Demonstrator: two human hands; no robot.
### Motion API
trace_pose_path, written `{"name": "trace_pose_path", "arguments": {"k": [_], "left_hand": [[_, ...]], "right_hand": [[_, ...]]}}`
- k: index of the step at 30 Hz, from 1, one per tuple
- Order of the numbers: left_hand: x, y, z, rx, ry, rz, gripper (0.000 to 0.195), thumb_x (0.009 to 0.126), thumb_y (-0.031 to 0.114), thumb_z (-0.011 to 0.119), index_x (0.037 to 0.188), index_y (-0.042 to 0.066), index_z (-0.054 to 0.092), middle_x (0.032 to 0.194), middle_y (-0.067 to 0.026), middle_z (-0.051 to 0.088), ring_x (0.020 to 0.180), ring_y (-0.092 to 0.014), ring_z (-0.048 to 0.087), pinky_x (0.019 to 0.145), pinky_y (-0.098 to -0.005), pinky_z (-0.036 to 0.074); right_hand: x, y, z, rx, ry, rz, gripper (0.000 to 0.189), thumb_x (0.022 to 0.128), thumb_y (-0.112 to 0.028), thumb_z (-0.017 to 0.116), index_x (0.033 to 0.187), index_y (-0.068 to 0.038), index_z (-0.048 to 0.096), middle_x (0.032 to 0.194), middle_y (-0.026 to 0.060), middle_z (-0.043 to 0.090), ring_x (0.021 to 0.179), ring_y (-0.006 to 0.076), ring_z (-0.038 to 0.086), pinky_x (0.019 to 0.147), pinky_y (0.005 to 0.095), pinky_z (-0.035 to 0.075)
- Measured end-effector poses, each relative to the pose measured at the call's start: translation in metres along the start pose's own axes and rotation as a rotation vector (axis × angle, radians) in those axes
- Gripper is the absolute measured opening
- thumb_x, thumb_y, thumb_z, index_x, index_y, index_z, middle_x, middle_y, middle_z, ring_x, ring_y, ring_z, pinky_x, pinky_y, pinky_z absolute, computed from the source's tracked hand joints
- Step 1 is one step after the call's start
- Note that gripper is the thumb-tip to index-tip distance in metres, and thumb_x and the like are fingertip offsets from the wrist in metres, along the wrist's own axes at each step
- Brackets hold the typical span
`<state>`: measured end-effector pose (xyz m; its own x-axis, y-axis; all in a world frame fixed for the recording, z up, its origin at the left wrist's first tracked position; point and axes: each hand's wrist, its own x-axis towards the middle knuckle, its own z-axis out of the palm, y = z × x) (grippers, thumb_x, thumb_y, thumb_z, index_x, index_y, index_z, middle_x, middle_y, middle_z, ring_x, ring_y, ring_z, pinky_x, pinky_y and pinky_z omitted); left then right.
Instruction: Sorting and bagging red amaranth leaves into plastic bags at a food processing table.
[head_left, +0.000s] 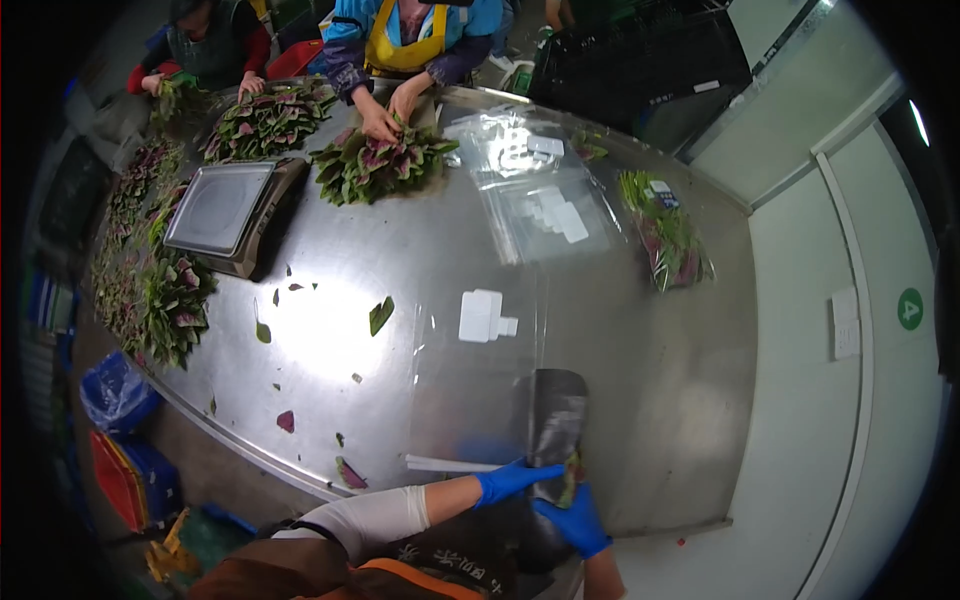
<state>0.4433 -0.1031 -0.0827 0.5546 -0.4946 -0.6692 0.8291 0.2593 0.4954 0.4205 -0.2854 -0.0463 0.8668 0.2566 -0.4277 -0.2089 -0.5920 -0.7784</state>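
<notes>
At the near edge of the steel table (645, 405), a few red-and-green leaves (571, 480) sit between my two blue-gloved hands. My right hand (576, 521) holds them from below. My left hand (517, 480) reaches in from the left, its fingertips against the leaves; blur hides whether it grips. Beneath and beyond the hands lies a black, glossy, round-ended piece (561, 409), its material unclear. Flat clear plastic bags (465, 397) with white label patches (481, 316) spread to the left of it. White strips (450, 465) lie beside my left wrist.
Across the table a co-worker's hands (386, 116) handle red-and-green amaranth (379, 165); another person works farther left. A weighing scale (225, 206) stands near leafy heaps (176, 307). More clear bags (540, 202) and a packed bag of greens (664, 232) lie at the far right.
</notes>
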Motion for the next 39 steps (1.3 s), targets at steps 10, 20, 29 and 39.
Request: {"name": "trace_pose_path", "arguments": {"k": [10, 20, 29, 39], "left_hand": [[-0.022, -0.043, -0.125, 1.393, 0.556, 0.941, 0.030, 0.073, 0.034, 0.077, 0.094, 0.014, 0.069, 0.088, -0.0092, 0.061, 0.084, -0.031, 0.057, 0.076, -0.0432, 0.046], [-0.015, -0.022, -0.159, 1.357, 0.290, 0.751, 0.019, 0.078, 0.027, 0.075, 0.087, 0.011, 0.076, 0.086, -0.0114, 0.069, 0.078, -0.029, 0.064, 0.076, -0.0386, 0.051], [-0.034, 0.013, -0.129, 0.285, 0.361, 0.586, 0.025, 0.092, 0.022, 0.067, 0.103, 0.000, 0.071, 0.097, -0.0071, 0.071, 0.089, -0.011, 0.064, 0.080, -0.0259, 0.051], [-0.077, 0.054, -0.082, 0.985, 0.684, 1.154, 0.011, 0.086, 0.019, 0.068, 0.091, 0.010, 0.072, 0.080, -0.0103, 0.061, 0.072, -0.028, 0.060, 0.066, -0.0380, 0.047]], "right_hand": [[-0.094, 0.054, 0.025, -0.094, 0.356, 0.091, 0.083, 0.066, -0.022, 0.085, 0.134, 0.003, 0.044, 0.125, 0.0198, 0.055, 0.117, 0.0320, 0.055, 0.098, 0.0397, 0.044], [-0.133, 0.039, 0.018, 0.157, 0.336, 0.014, 0.064, 0.076, -0.012, 0.080, 0.130, 0.002, 0.050, 0.121, 0.0147, 0.062, 0.107, 0.0214, 0.061, 0.092, 0.0327, 0.049], [-0.121, -0.012, 0.068, -0.032, 0.178, -0.037, 0.071, 0.073, -0.029, 0.080, 0.134, -0.006, 0.050, 0.118, 0.0161, 0.064, 0.106, 0.0297, 0.064, 0.091, 0.0379, 0.050], [-0.096, -0.043, 0.085, -0.353, 0.264, -0.042, 0.070, 0.073, -0.030, 0.078, 0.134, -0.008, 0.049, 0.113, 0.0191, 0.064, 0.099, 0.0379, 0.063, 0.086, 0.0442, 0.051]]}}
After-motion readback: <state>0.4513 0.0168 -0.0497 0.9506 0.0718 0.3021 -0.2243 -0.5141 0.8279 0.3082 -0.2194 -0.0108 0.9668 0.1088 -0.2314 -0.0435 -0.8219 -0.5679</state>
